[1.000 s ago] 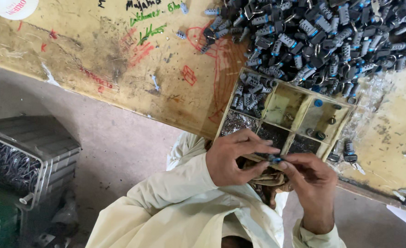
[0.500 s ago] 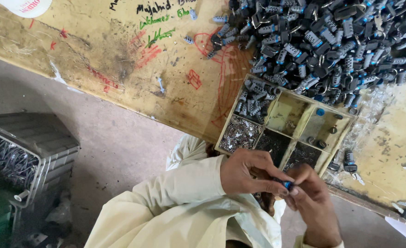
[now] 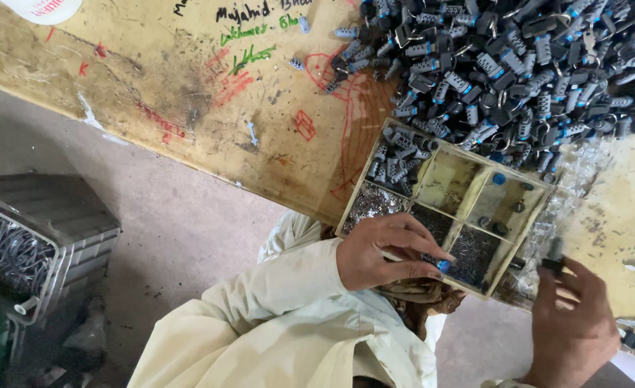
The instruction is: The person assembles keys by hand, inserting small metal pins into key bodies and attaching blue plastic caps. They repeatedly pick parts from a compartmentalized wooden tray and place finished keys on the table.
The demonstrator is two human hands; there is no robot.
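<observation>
Since a moment ago the hands have parted: the right hand [image 3: 572, 327] has swung out to the tray's far corner, pinching a small dark piece [image 3: 553, 264] at its fingertips. The left hand [image 3: 385, 251] stays closed around a small grey part with a blue tip [image 3: 436, 263], held just over the compartment tray [image 3: 533, 187], likely so loose bits stay within reach. Beyond the tray lies a big heap of similar grey parts [image 3: 518, 65]. The worn, scribbled wooden table [image 3: 152, 108] stands over a concrete floor [image 3: 181, 230], with a grey plastic crate [image 3: 44, 244] alongside.
</observation>
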